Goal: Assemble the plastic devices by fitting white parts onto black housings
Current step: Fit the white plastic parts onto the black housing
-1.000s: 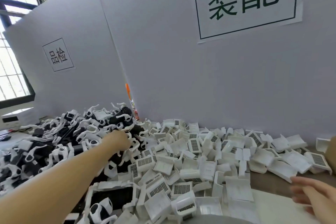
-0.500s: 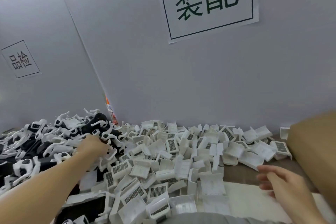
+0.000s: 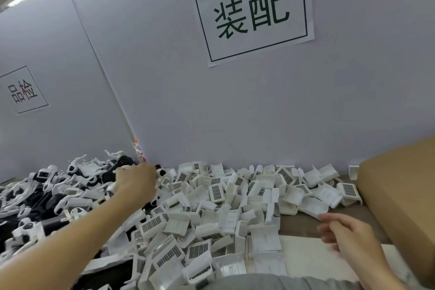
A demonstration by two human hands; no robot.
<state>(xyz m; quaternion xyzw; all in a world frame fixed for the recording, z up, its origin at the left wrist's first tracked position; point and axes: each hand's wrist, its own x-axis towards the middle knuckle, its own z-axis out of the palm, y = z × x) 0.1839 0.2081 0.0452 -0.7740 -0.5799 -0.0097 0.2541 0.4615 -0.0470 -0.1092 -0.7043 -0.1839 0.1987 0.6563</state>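
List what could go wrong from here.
1. The left hand digs into the tangled black-and-white pile; hooked arms may drag extra pieces out.
2. White parts are heaped loosely; the forearm lying across them could shove some around.
3. The box crowds the right hand.

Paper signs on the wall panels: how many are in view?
2. The big sign hangs on the panel straight ahead, upper centre. The small sign hangs on the angled panel at the left, above the black-and-white pile. None looks hidden.
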